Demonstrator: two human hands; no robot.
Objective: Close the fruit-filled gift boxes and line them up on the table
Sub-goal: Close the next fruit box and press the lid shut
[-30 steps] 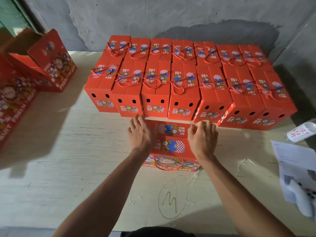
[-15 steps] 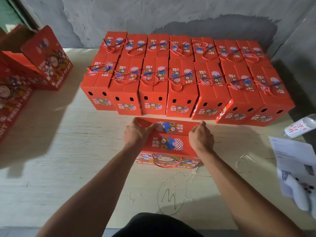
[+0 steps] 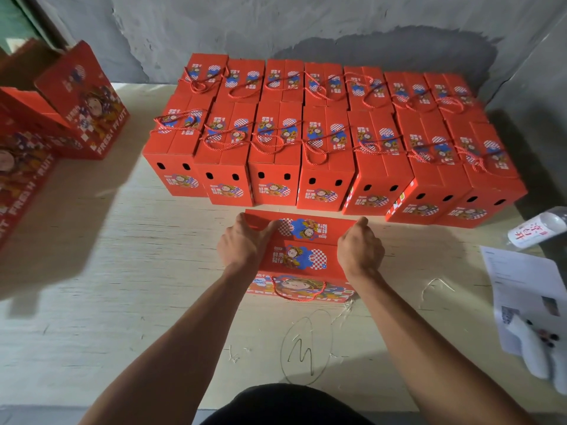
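A red gift box [image 3: 299, 256] with a cartoon print and a red rope handle stands on the pale wooden table [image 3: 138, 271] in front of me, its top flaps folded down. My left hand [image 3: 241, 242] grips its left end and my right hand [image 3: 360, 248] grips its right end, fingers curled over the far edge. Behind it, two rows of closed red boxes [image 3: 325, 142] stand side by side, handles lying on their tops.
At the left stand more red boxes [image 3: 82, 102], one with its top open. A plastic bottle [image 3: 537, 230] lies at the right edge, with printed paper [image 3: 527, 289] and a white object [image 3: 534, 348] below it. A grey wall runs behind.
My hands went from lying flat on the box's top to gripping its two ends with curled fingers. The box has barely shifted.
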